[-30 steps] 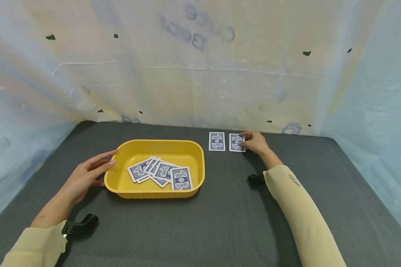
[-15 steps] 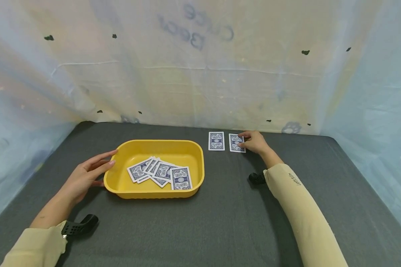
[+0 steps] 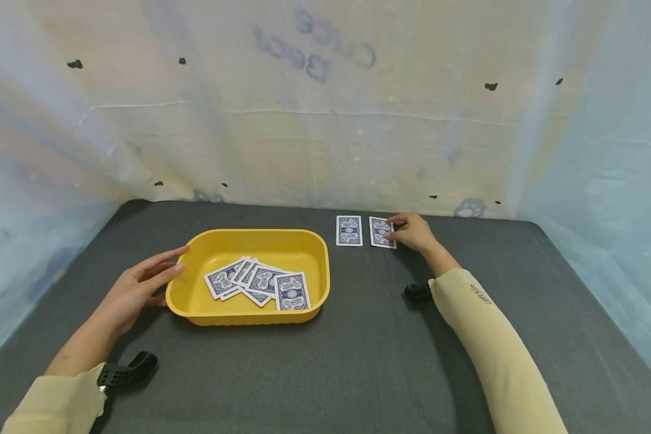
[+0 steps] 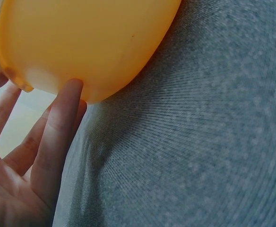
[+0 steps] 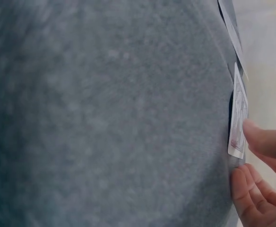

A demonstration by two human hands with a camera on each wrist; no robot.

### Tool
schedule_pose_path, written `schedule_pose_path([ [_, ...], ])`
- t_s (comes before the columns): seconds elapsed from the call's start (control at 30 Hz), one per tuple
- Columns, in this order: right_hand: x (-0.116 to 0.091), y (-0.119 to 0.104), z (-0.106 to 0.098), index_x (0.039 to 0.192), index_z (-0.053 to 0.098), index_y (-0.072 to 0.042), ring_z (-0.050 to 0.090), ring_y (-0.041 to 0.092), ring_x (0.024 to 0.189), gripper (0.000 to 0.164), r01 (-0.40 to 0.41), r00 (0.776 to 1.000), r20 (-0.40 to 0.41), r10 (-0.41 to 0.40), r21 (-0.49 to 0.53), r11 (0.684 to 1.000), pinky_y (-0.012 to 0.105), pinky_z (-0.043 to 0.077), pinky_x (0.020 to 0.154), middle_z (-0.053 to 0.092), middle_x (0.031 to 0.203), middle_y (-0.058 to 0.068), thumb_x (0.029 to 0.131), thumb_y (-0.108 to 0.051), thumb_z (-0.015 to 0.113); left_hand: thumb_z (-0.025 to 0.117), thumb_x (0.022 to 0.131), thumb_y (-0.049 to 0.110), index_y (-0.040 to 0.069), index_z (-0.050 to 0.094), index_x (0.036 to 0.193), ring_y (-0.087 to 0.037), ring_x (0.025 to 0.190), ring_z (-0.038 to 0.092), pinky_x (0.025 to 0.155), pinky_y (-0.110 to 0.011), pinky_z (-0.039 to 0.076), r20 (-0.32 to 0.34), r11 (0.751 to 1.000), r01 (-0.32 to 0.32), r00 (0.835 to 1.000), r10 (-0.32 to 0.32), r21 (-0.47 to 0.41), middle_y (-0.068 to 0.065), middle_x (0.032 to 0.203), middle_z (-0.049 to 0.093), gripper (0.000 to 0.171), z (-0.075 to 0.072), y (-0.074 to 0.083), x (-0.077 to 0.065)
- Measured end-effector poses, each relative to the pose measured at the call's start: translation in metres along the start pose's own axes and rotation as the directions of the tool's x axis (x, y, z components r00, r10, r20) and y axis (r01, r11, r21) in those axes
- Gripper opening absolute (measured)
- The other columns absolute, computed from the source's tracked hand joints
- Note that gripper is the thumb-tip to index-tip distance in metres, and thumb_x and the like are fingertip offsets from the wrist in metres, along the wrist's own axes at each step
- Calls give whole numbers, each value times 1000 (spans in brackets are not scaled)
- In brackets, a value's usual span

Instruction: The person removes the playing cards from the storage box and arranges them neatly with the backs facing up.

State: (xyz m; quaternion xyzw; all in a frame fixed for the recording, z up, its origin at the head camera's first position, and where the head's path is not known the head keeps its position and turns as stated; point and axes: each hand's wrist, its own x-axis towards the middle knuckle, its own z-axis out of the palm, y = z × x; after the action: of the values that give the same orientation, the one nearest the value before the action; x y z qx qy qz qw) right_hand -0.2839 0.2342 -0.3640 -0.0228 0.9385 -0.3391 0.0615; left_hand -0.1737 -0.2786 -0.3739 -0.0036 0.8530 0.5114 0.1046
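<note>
Head, left half: we see a yellow tray (image 3: 244, 317) resting on the dark grey worktop (image 3: 352, 361), with a loose fan of blue-backed cards (image 3: 263, 281) overlapping inside it, face down.
Head, tray's left end: the left hand (image 3: 132, 294) touches the rim with its fingers long and spread, lying against the tray rather than wrapped round it.
Head, far edge: two more cards lie face down side by side, just apart; we find the left one (image 3: 349, 231) well square to the edge, the right one (image 3: 378, 232) slightly turned.
Head, right one's right side: the right hand (image 3: 413, 234) reaches over it, thumb on its back, fingers bent; whether they pinch it we cannot tell.
Head, backdrop: a pale printed sheet (image 3: 325, 150) hangs beyond the worktop.
Left wrist, upper left: we see the tray's end wall, with one fingertip pressed to its outside and other fingers apart.
Right wrist, right edge: we see the thumb tip touching the right one, the other fingers bent close by its end; the left one lies farther up.
</note>
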Motion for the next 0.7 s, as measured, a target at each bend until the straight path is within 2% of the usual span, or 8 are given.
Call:
schedule_pose_path([
  [0.27, -3, -7, -2, 134, 52, -1, 50, 39, 122, 45, 9, 1000, -24, -9, 8, 1000, 52, 45, 96, 52, 134, 23, 94, -19, 62, 51, 95, 51, 27, 30, 151, 11, 89, 52, 72, -30, 55, 2, 1000, 4, 1000, -4, -1, -22, 148, 34, 64, 1, 1, 2],
  [0.43, -2, -15, -1, 133, 54, -1, 52, 38, 120, 45, 50, 998, -39, -49, 16, 999, 51, 46, 94, 54, 132, 22, 93, -19, 63, 51, 95, 51, 27, 30, 152, 10, 90, 52, 72, -30, 56, 1, 1000, 4, 1000, -4, -2, -22, 149, 33, 64, 1, 0, 3],
  [0.7, -4, -26, 6, 132, 55, 1, 54, 37, 119, 44, 99, 995, -35, -97, 88, 991, 50, 48, 93, 54, 133, 22, 93, -18, 63, 50, 96, 50, 27, 29, 152, 10, 91, 52, 72, -30, 55, 3, 1000, 0, 1000, 0, 0, -22, 149, 31, 64, 2, -1, 3],
])
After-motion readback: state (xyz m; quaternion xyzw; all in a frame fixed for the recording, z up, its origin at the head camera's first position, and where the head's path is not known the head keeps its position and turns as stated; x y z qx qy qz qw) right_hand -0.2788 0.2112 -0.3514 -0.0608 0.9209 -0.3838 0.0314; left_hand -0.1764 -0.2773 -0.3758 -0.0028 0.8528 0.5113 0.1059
